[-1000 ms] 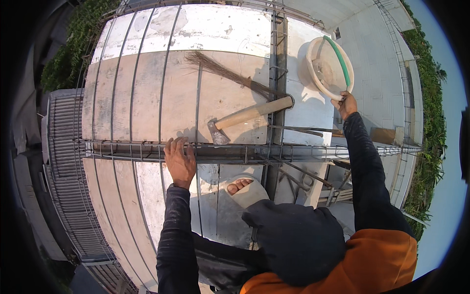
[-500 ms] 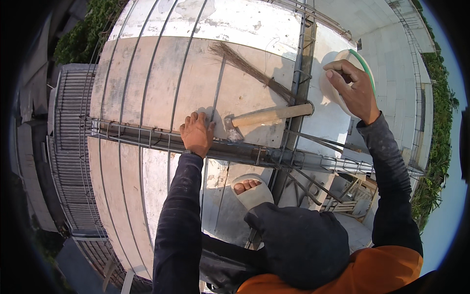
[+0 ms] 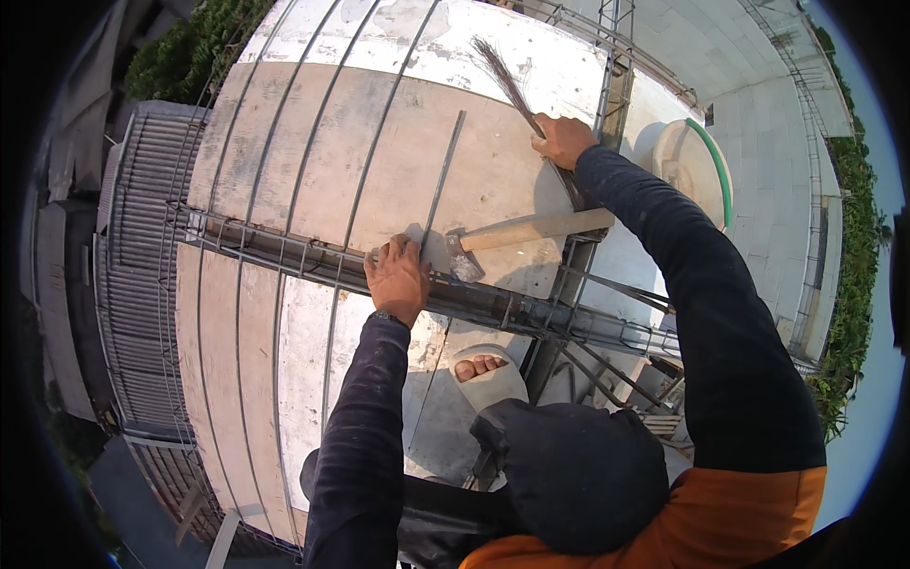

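The left hand (image 3: 396,277) rests with fingers spread on the rebar (image 3: 305,256), left of the hatchet (image 3: 529,230). Farther right, the broom (image 3: 509,83) slants far-left to near-right across the board (image 3: 498,142), gripped by the right hand (image 3: 566,142).

An outdoor building site, shown by rebar cages (image 3: 305,258) crossing boards (image 3: 498,175).

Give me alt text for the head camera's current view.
A person's right hand grips a twig broom over pale panels, while the left hand is over a rebar cage. A wooden-handled hatchet lies between them; a pale tub with a green strip sits upper right.
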`<state>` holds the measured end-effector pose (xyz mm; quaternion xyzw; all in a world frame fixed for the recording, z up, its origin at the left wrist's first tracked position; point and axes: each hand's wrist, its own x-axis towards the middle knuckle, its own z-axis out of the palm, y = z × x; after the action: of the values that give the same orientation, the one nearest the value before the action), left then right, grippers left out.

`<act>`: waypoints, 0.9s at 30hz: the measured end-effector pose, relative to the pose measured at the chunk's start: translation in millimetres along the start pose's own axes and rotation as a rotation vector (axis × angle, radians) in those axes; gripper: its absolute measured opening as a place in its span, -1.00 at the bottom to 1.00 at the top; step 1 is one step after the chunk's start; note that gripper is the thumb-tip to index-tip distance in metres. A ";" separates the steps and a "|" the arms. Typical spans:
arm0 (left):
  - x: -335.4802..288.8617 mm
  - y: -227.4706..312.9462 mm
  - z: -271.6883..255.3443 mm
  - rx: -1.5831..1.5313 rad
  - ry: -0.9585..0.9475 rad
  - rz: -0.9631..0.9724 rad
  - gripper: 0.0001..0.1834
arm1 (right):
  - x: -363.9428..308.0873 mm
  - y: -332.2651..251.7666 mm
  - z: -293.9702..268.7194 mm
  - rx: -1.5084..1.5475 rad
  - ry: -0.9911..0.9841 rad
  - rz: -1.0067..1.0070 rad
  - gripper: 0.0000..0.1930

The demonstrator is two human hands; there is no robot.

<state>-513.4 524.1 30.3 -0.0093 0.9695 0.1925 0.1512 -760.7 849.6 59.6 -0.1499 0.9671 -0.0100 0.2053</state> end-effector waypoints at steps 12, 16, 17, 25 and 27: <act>-52.0 -95.3 -43.0 -0.267 0.221 0.280 -0.74 | 13.5 78.9 -50.5 0.085 0.456 0.305 -0.43; -161.1 -184.5 -69.2 -0.276 0.003 0.055 -0.81 | 1.3 99.7 -104.7 0.063 0.693 0.380 -0.38; -191.7 -201.7 -68.6 -0.301 -0.042 -0.086 -0.81 | -4.8 111.3 -127.2 -0.002 0.677 0.376 -0.37; -405.9 -265.2 -25.7 -0.482 -0.574 -0.386 -0.62 | -26.7 105.1 -104.3 -0.293 0.170 0.171 -0.28; -442.3 -252.4 -9.7 -0.453 -0.602 -0.512 -0.59 | -47.8 92.7 -62.8 -0.378 -0.047 0.243 -0.31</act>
<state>-74.9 269.1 76.7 -0.2254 0.7824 0.3502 0.4631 -770.8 949.5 128.5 -0.0683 0.9577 0.1997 0.1957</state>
